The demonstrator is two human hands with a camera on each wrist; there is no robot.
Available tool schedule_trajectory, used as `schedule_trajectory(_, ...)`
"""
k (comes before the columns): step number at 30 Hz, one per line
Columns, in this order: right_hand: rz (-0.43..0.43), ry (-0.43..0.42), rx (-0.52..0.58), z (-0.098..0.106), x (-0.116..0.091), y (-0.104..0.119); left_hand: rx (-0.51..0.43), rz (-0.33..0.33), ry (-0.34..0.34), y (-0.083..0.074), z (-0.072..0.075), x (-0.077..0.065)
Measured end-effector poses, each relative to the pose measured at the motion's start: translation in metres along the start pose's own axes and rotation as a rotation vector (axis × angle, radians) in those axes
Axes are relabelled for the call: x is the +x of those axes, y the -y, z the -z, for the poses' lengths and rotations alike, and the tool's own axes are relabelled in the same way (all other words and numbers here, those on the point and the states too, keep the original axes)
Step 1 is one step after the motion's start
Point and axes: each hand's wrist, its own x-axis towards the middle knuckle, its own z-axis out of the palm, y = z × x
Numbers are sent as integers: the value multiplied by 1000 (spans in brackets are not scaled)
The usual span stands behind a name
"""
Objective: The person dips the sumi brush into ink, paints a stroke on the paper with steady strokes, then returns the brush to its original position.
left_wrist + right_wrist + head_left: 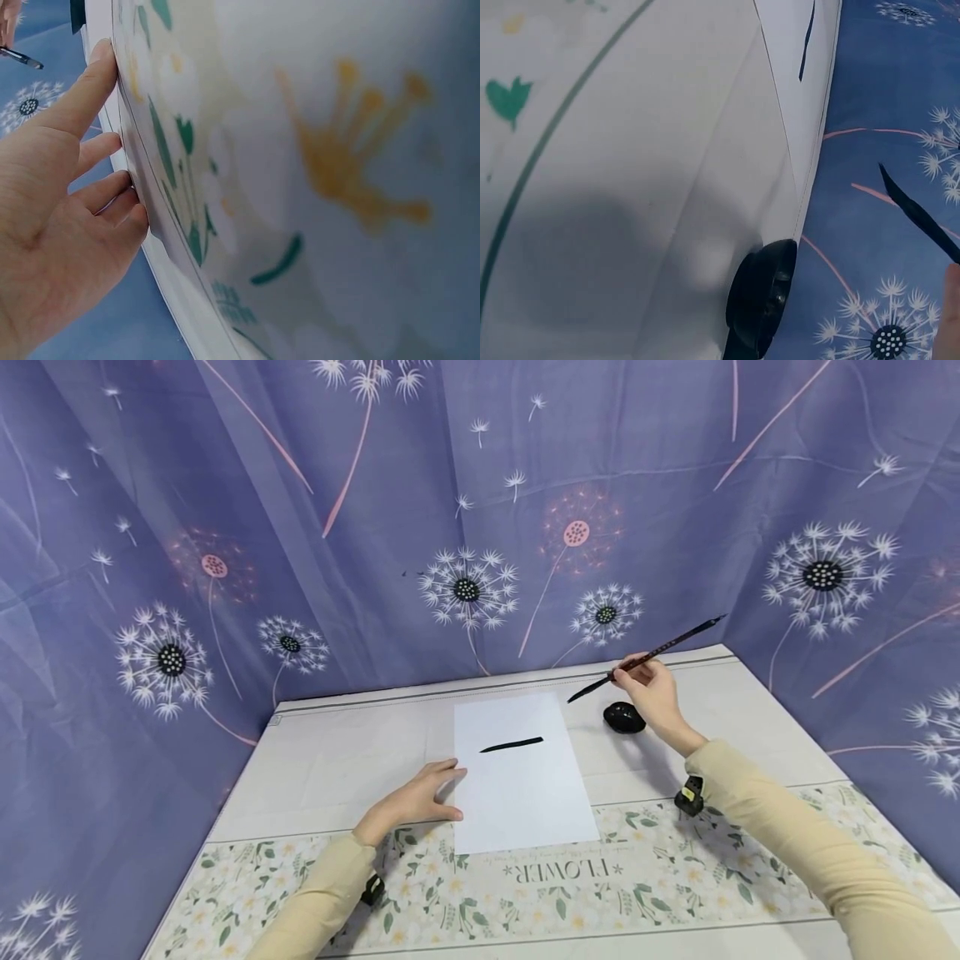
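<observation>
A white sheet of paper lies on the table with one black, nearly horizontal stroke across its upper half. My left hand rests at the paper's left edge, fingers spread and fingertips touching down there. In the left wrist view the same hand shows its palm side and loosely bent fingers. My right hand pinches a dark brush about its middle, tilted, with its black tip pointing down-left above the paper's upper right corner. The brush's dark tip also shows in the right wrist view.
Just below the right hand sits a glossy black ink dish, right of the paper. A floral-banded cloth covers the table. Behind the table's far edge hangs a blue-purple dandelion curtain. Each wrist carries a small black camera.
</observation>
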Motion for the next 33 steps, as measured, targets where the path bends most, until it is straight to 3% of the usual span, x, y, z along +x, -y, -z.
schedule_trajectory(4, 70, 18, -44, 1, -4, 13, 5, -10, -3, 0, 0, 0)
schedule_trajectory(11, 169, 28, -256, 2, -8, 28, -2, -22, -4, -1, 0, 0)
schedule_trajectory(21, 218, 35, -236, 15, -7, 28, -10, -15, -4, 0, 0, -1)
schedule_trajectory(25, 276, 60, -232, 21, -6, 28, 1, -3, -3, 0, 0, -1)
schedule_trajectory(29, 358, 66, -301, 29, -4, 22, -4, 1, 1, -1, 1, -1)
schedule_trajectory(33, 357, 62, -368, 38, -3, 11, -6, 0, 6, -1, 1, -1)
